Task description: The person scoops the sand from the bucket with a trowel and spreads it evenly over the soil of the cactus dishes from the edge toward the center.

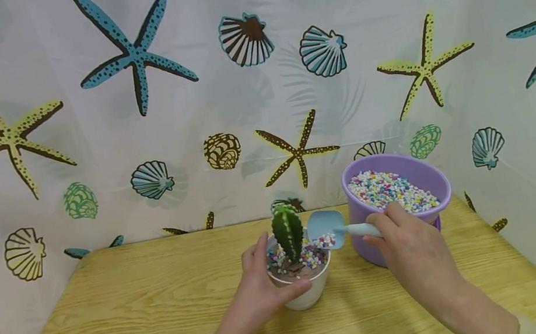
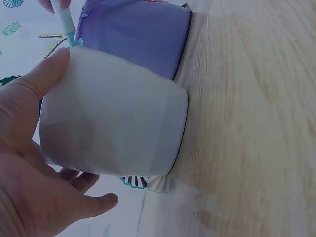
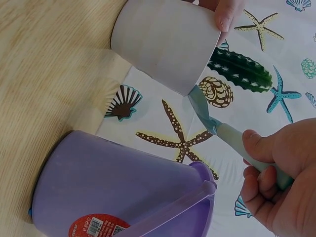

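A green cactus (image 1: 288, 233) stands in a white flower pot (image 1: 307, 297), with brown soil and multicolored beads around its base. My left hand (image 1: 261, 286) holds the pot at its near left side, the thumb in front by the rim and the other fingers around the left; in the left wrist view part of the fingers is hidden behind the pot (image 2: 113, 113). My right hand (image 1: 415, 251) grips the handle of a light blue toy shovel (image 1: 328, 225). Its blade tilts over the pot's right rim, with some beads on it.
Close on the right stands a purple bucket (image 1: 360, 210) holding many small multicolored beads (image 1: 391, 190). Its handle (image 3: 168, 210) hangs down the side. Both stand on a wood-grain table (image 1: 139, 318) backed by a cloth (image 1: 174, 117) printed with starfish and shells.
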Demonstrator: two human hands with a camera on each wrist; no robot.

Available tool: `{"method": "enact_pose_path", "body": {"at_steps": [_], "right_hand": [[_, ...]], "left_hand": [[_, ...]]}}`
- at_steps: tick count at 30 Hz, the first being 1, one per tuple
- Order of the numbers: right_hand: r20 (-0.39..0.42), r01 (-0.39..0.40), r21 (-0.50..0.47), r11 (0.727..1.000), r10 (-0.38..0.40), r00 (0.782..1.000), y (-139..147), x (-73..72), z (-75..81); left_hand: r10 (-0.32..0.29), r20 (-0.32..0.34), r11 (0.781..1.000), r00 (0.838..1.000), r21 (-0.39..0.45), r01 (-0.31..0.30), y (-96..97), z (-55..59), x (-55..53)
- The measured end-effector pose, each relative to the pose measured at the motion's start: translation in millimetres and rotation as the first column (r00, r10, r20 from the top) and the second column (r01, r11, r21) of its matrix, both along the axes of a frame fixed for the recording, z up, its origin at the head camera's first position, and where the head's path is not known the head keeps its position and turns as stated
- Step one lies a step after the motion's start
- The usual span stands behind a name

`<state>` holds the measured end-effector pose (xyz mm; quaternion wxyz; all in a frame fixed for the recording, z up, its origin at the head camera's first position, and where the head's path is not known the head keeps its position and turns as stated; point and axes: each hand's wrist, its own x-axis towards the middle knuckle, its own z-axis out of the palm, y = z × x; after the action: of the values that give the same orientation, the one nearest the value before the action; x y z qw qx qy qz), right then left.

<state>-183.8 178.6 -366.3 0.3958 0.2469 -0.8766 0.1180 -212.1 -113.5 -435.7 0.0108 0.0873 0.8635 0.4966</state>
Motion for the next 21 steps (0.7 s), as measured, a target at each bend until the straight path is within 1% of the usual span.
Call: {"method": "enact_pose_path", "body": {"at_steps": [2, 6, 8, 10, 15, 17, 21], "right_hand": [[-0.008, -0.001, 0.003, 1.000, 0.001, 1.000, 0, -0.1, -0.1], [-0.023, 0.002, 0.012, 1.000, -0.002, 1.000, 0, 0.0, -0.3], [-0.032, 0.004, 0.019, 1.000, -0.004, 0.999, -1, 0.0, -0.9], [-0.039, 0.005, 0.022, 1.000, -0.004, 0.999, -2, 0.5, -1.4], [-0.064, 0.006, 0.034, 0.999, -0.004, 0.998, -4, 1.2, -2.3], [-0.077, 0.009, 0.041, 0.999, -0.006, 0.997, -5, 1.0, -2.8], [-0.088, 0.019, 0.049, 0.999, -0.015, 0.996, -5, 0.3, -4.5]], "left_hand": [[-0.015, 0.011, 1.000, 1.000, 0.015, 0.015, -1.5, 1.0, -0.4], [-0.074, 0.049, 0.996, 0.996, 0.049, 0.071, -8.9, 4.1, -0.9], [-0.088, 0.057, 0.995, 0.994, 0.057, 0.085, -11.8, 4.8, -0.8], [-0.080, 0.054, 0.996, 0.995, 0.041, 0.078, -11.9, 4.9, -0.6], [-0.008, 0.012, 1.000, 1.000, -0.001, 0.008, -3.0, 2.9, -1.2], [0.014, 0.001, 1.000, 1.000, -0.003, -0.014, 0.6, 2.1, -1.4], [0.032, -0.020, 0.999, 0.999, 0.002, -0.032, 4.3, 0.7, -1.7]]}}
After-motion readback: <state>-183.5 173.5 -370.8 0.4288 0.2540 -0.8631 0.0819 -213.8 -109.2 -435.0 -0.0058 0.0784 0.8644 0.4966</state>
